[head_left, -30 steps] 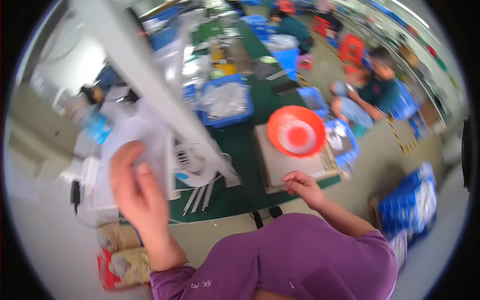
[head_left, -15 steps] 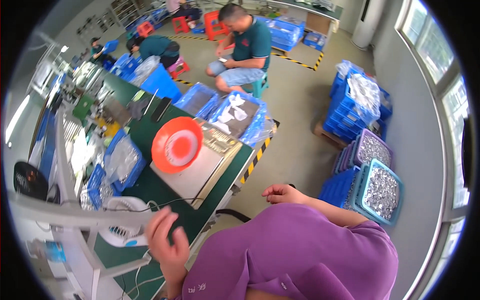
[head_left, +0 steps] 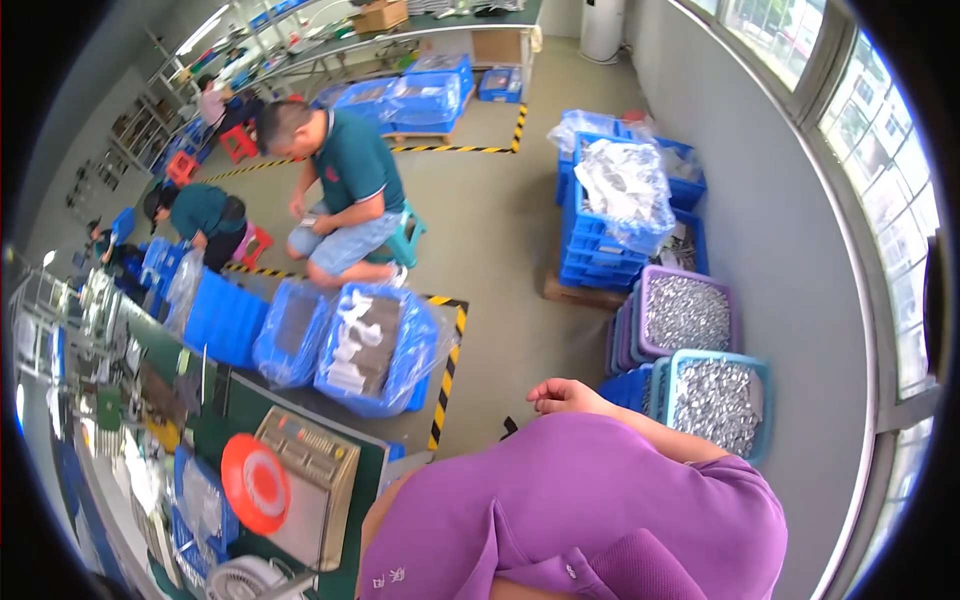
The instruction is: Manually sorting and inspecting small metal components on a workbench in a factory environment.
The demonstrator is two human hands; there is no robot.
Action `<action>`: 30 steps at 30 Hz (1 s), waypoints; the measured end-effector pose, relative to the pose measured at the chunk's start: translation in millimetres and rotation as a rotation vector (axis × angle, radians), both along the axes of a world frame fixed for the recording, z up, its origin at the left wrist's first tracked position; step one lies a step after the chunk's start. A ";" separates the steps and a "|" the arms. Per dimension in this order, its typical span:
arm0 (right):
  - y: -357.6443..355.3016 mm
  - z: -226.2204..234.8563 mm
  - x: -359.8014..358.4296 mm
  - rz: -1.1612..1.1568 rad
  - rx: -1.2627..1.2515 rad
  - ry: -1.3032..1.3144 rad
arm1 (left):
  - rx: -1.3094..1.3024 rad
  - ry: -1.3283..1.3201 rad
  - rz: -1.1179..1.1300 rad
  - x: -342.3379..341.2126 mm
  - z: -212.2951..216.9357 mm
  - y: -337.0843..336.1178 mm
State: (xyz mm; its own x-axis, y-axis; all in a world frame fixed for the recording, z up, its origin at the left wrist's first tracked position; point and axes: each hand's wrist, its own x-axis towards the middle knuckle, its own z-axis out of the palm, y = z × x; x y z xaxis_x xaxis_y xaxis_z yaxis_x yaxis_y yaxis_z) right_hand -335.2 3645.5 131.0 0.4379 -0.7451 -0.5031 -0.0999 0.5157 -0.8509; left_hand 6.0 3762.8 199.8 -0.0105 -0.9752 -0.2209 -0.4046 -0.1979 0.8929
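My right hand (head_left: 565, 396) is held out in front of my purple shirt, its fingers loosely bent and slightly apart, with nothing seen in it. It is nearest to a teal basket (head_left: 764, 405) full of small shiny metal pieces, but does not touch it. My left hand is out of view; only a bit of bare left arm (head_left: 378, 515) shows beside the bench. On the green bench (head_left: 212, 432) at lower left, an orange-red bowl (head_left: 237, 470) rests on a weighing scale (head_left: 335, 470). Part of a white fan (head_left: 240, 580) shows below it.
A purple basket (head_left: 735, 318) of metal pieces sits behind the teal one, along the wall. Farther back stand stacked blue crates (head_left: 602, 245) on a pallet. Plastic-lined crates (head_left: 412, 350) stand beyond the bench, near a seated person (head_left: 357, 165). Striped tape (head_left: 447, 385) marks the floor.
The view has swung to the right, so the bench, scale and bowl shift to the lower left. My left hand has left the view. My right hand's fingers look more bent.
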 end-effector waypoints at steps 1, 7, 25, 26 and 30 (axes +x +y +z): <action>-14.0 -1.4 -12.8 0.005 -0.032 0.006 | 0.000 0.003 -0.021 -12.2 -0.9 -21.3; -100.8 -6.4 -53.4 -0.140 -0.023 0.009 | 0.011 0.030 -0.098 -79.4 -11.9 -140.6; -492.0 -68.2 -122.0 -0.151 0.048 -0.008 | -0.032 -0.072 -0.398 -88.1 0.3 -653.1; -512.6 -69.3 -127.3 -0.155 0.047 0.013 | -0.026 -0.076 -0.419 -91.7 -1.1 -681.2; -610.1 -77.9 -156.7 -0.156 0.031 0.094 | -0.019 -0.093 -0.488 -117.2 -9.3 -797.5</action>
